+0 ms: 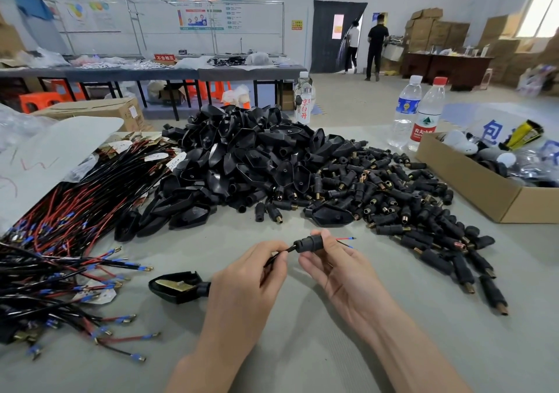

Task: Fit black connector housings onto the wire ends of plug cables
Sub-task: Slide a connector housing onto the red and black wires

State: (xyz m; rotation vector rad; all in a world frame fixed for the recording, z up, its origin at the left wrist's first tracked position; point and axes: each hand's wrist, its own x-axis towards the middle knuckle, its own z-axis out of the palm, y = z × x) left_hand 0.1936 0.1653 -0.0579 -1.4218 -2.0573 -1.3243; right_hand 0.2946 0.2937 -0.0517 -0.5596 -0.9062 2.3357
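My right hand (335,268) pinches a black connector housing (310,243) just above the table's front middle. A thin black cable (279,255) runs through the housing; its red and black wire ends with blue tips (348,241) stick out to the right. My left hand (251,277) grips that cable just left of the housing. A black plug shell with a brass plate (178,286) lies on the table by my left hand, at the cable's other end.
A heap of black plug shells (242,156) fills the table's centre, with several loose housings (408,205) spread to the right. Red and black cables (60,256) lie at left. A cardboard box (472,181) and water bottles (426,114) stand at right.
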